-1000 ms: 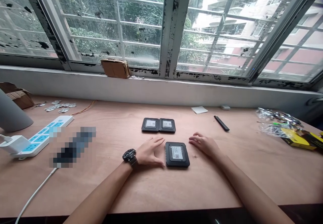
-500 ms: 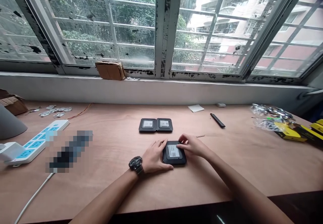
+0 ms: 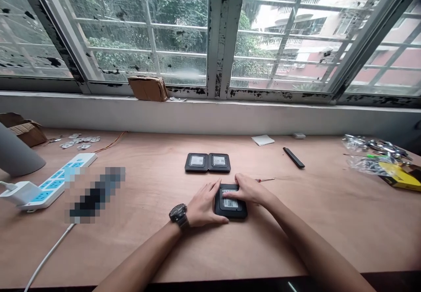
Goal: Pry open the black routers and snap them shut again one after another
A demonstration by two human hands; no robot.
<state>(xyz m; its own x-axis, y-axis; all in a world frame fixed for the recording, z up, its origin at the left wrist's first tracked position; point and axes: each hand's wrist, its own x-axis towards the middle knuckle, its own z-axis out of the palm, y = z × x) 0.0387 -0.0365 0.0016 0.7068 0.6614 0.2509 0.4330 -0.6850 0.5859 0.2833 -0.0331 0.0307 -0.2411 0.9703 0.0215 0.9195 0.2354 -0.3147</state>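
A black rounded-square electronic device (image 3: 230, 211) with a white label lies on the plywood table (image 3: 138, 250) between my hands. My left hand (image 3: 205, 204) grips its left side, with a black wristwatch (image 3: 178, 214) on that wrist. My right hand (image 3: 250, 190) lies across its top and far right corner, covering part of the label. Just beyond my hands, two similar black devices (image 3: 196, 162) (image 3: 219, 162) lie side by side, touching, labels up.
A small red-handled screwdriver (image 3: 265, 179) lies right of my hands. A white power strip (image 3: 55, 182) with a plugged-in charger is at left, near a blurred patch (image 3: 95, 194). A black bar (image 3: 294, 157), white notepad (image 3: 263, 140), plastic bag of metal parts (image 3: 371, 156) and yellow box (image 3: 397, 176) lie farther back.
My hands have moved from either side of the device onto it. My right hand now reaches farther across its top. The view has shifted slightly.
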